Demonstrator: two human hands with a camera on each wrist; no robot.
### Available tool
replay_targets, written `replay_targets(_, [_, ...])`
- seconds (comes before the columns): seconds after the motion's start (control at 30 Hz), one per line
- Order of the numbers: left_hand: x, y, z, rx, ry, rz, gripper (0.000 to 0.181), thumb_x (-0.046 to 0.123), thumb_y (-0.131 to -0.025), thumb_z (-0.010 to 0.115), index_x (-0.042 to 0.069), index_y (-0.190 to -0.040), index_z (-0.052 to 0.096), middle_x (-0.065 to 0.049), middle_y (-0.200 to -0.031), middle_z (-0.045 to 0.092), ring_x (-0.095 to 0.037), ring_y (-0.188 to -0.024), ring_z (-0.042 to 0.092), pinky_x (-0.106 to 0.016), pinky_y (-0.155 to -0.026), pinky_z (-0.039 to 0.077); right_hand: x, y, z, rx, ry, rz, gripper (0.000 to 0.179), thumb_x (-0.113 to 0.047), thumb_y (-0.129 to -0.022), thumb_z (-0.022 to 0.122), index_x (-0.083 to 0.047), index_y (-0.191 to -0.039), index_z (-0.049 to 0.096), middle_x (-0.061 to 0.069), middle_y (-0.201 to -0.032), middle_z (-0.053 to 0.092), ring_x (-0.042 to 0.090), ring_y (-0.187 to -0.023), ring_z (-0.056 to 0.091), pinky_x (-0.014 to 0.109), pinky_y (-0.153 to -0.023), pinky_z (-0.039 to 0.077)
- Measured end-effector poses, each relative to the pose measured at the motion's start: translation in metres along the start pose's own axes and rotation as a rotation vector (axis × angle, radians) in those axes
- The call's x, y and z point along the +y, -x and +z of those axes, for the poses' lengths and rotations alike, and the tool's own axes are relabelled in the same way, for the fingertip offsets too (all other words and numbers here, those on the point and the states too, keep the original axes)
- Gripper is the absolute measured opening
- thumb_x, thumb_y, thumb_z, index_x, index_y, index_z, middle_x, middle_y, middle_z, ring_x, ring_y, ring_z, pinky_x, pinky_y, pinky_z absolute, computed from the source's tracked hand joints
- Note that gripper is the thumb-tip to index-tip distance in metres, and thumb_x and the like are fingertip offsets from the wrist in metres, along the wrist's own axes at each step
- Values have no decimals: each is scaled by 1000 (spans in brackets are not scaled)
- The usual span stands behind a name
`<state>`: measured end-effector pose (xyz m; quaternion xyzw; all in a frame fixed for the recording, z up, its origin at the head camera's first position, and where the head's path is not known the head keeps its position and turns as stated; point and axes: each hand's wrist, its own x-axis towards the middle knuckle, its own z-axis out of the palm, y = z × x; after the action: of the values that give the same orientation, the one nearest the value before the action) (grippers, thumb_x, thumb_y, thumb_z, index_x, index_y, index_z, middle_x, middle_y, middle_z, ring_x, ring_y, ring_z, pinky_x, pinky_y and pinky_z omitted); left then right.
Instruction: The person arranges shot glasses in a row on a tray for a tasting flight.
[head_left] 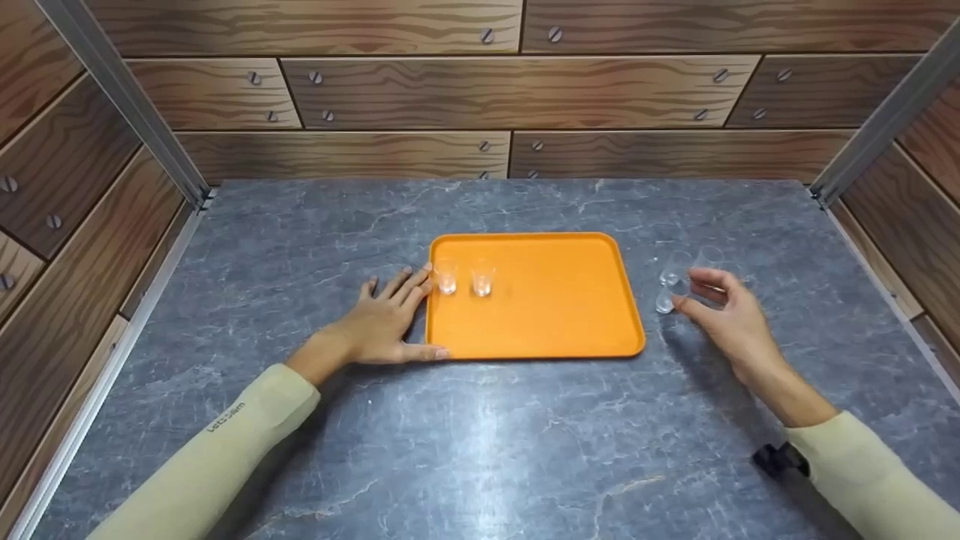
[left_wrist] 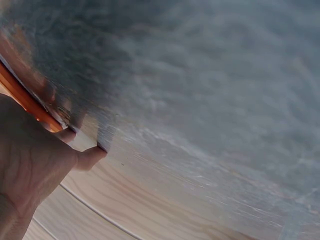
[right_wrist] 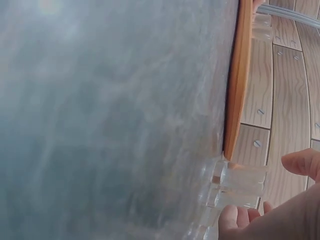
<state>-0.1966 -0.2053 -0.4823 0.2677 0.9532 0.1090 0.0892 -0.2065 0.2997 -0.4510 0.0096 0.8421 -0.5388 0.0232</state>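
An orange tray (head_left: pixel 555 300) lies on the table with two small clear shot glasses standing near its left side, one glass (head_left: pixel 447 279) left of the other glass (head_left: pixel 482 280). My left hand (head_left: pixel 382 322) rests at the tray's left edge, fingers spread, thumb at the front left corner. To the right of the tray, several more clear shot glasses stand close together. My right hand (head_left: pixel 724 315) is beside them, thumb and fingers parted around the nearest glass (head_left: pixel 664 301). In the right wrist view, the fingertips (right_wrist: pixel 229 216) are right at the glasses (right_wrist: pixel 244 180), with the thumb apart.
The grey marbled tabletop (head_left: pixel 480 435) extends around the tray. Wood-patterned panels (head_left: pixel 517 90) wall the back and sides, with metal posts (head_left: pixel 127 97) at the corners. A black strap mount (head_left: pixel 781 459) sits at the right sleeve.
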Motion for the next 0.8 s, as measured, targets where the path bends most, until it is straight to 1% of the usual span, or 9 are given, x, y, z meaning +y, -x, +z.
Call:
replay_targets(0.13, [-1,-1,1,-3,-2,-3,121,91,-94,48,9,-176,12,-10,-183,3,-40,-166,7,-80,-120,12,4,-3,-1,-36,3,15,70,-19,-106,74,7,-161,40,26,-164,43,39,-148,43,11,-91,47])
replay_targets(0.37, [-2,-1,1,0,-8,-3,122,92,-93,46,10,-176,12,-10,-183,2,-41,-165,8,-81,-120,12,8,-9,-1,-77,-4,53,68,-16,-105,74,9,-160,41,26,-161,45,17,-129,53,13,-91,50])
replay_targets(0.43, [-2,0,1,2,-8,-5,122,92,-93,47,10,-176,13,-9,-183,2,-40,-166,8,-80,-120,12,8,-10,0,-83,-7,56,68,-15,-105,74,9,-159,42,27,-161,46,15,-128,54,13,-91,50])
replay_targets(0.57, [-1,0,1,1,-7,-7,122,92,-93,48,10,-176,13,-9,-183,2,-40,-166,7,-81,-120,12,8,-12,1,-82,6,51,66,-15,-104,75,9,-157,45,27,-158,48,12,-123,55,14,-91,51])
replay_targets(0.7, [1,0,0,3,8,1,121,90,-94,50,9,-176,13,-10,-183,3,-42,-165,8,-82,-119,12,9,-14,0,-66,40,44,64,-18,-103,76,9,-154,49,26,-155,52,5,-114,56,14,-88,50])
replay_targets(0.8, [2,2,-1,6,18,0,120,89,-94,51,9,-176,14,-11,-183,4,-42,-165,9,-82,-118,13,9,-17,2,-61,35,42,62,-19,-103,77,10,-151,52,26,-152,53,1,-109,57,15,-87,52])
